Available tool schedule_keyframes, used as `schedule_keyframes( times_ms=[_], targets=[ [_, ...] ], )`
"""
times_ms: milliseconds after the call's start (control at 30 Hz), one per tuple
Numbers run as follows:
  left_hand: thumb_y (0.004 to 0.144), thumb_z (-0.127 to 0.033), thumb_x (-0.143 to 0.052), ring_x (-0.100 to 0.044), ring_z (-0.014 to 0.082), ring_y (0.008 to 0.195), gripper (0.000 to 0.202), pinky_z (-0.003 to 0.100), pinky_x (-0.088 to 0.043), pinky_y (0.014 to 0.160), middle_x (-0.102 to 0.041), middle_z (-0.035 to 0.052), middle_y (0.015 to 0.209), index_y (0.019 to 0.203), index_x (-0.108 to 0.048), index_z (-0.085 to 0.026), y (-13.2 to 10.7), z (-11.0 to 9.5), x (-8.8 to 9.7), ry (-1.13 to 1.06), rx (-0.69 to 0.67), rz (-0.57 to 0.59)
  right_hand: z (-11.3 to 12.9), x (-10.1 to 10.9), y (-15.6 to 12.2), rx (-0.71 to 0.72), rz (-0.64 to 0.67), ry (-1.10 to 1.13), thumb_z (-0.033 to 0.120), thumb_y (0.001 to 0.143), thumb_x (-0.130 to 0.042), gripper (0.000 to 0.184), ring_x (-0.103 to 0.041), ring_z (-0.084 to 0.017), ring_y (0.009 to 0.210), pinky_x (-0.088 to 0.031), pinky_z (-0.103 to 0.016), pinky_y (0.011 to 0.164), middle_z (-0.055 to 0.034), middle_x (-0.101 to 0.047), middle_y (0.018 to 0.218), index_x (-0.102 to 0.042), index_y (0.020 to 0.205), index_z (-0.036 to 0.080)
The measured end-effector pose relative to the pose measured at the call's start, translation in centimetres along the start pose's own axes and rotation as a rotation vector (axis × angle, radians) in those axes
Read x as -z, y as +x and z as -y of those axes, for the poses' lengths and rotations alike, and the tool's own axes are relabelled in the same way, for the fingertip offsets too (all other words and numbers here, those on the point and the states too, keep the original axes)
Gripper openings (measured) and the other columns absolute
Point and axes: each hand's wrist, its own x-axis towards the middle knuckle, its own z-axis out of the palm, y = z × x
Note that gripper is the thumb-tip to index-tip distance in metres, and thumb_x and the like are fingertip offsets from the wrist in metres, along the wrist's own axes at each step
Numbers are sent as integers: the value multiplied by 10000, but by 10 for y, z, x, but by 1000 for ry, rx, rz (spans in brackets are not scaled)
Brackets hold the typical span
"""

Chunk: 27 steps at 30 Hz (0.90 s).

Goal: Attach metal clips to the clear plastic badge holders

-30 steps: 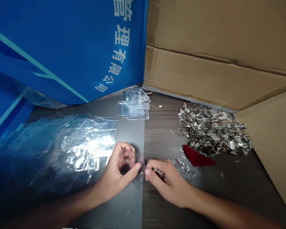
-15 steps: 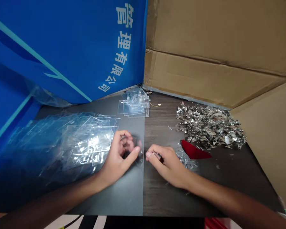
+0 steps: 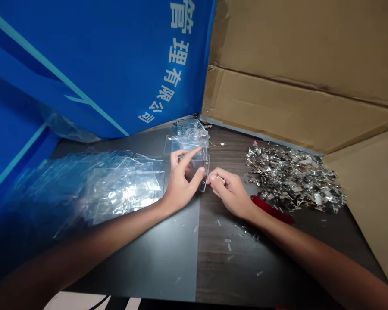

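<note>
My left hand (image 3: 180, 183) is closed on a clear plastic badge holder (image 3: 201, 172), thumb and fingers pinching it upright above the table. My right hand (image 3: 230, 192) is closed right beside it, pinching a small metal clip (image 3: 220, 179) at the holder's right edge. Both hands are out over the middle of the table, near a small stack of clear holders (image 3: 188, 137) in the back corner.
A heap of metal clips (image 3: 294, 177) lies on the right, with a red piece (image 3: 273, 206) at its near edge. Loose clear plastic sleeves (image 3: 116, 185) spread on the left. Blue board (image 3: 100, 64) and cardboard walls (image 3: 294, 86) enclose the dark table (image 3: 181, 258).
Both hands moved away from me toward the back corner, carrying the clear holder and the clip. The holder is now raised more upright. Small bits show on the table where the hands were.
</note>
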Motion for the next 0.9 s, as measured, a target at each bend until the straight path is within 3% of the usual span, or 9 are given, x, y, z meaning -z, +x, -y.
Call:
schedule_keyframes(
  times_ms=[267,467,633,900],
  targets=[
    [992,-352,-726,-509,201,961,596,337,-528,821,-431,75,1280,1575,-603,-338,-1,4,6,-141,62,121,-7,2,-3,8,-1,60,545,1116,-595,371,-389,-133,611,-328,-282,578,51,-474,688,-647,937,224],
    [958,-393,-805,-495,202,951,573,339,-531,820,-448,73,1262,1500,-624,-341,-1,3,4,-130,44,114,-6,2,-4,22,-53,101,586,1093,-622,398,-397,-129,601,-308,-290,578,62,-454,677,-642,930,223],
    [947,-374,-814,-471,171,875,545,269,-486,687,-435,65,1203,1455,-633,-296,1,2,2,-98,37,93,-4,1,-3,32,-97,100,501,1095,-617,321,-423,-130,617,-324,-297,605,61,-476,697,-618,928,227],
    [913,-318,-843,-479,139,826,536,248,-463,634,-432,63,1216,1415,-657,-304,2,6,-1,-126,19,81,-6,2,-5,72,-126,3,418,1113,-552,222,-462,-148,644,-359,-320,664,62,-501,703,-574,975,244]
  ],
)
